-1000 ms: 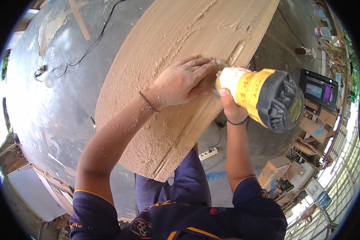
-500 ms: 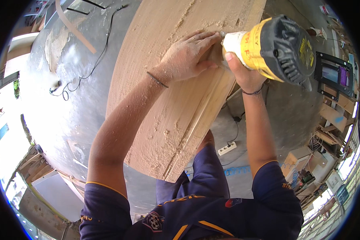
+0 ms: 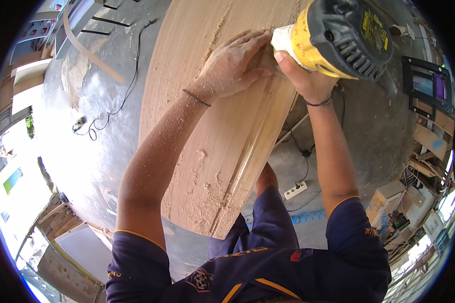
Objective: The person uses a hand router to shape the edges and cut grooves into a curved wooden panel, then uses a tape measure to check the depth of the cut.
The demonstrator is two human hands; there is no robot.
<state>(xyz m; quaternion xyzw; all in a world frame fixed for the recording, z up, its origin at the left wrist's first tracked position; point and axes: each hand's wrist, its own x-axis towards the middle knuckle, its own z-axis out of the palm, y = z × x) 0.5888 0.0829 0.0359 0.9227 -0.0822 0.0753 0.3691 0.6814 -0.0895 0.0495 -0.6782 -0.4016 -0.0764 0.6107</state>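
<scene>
A long wooden board point(image 3: 187, 166) with a curved left side lies in front of me, strewn with sawdust. A groove point(image 3: 242, 169) runs along its right edge. My right hand point(image 3: 311, 81) is closed around the lower body of a yellow and black trim router point(image 3: 333, 40), which stands tilted at the board's right edge. My left hand point(image 3: 232, 63) lies on the board with its fingers stretched toward the router's base. Its fingertips reach the base area, and whether they press on it I cannot tell. The router's bit is hidden.
A black cable point(image 3: 131, 81) trails over the grey floor on the left. At the right of the board lie a white power strip point(image 3: 295, 190) and a blue coiled hose point(image 3: 308, 217). Wood scraps point(image 3: 429, 141) and a black frame point(image 3: 428, 88) are at the far right.
The router and both my hands have shifted a little farther away along the board's right edge. The view has shifted slightly as well.
</scene>
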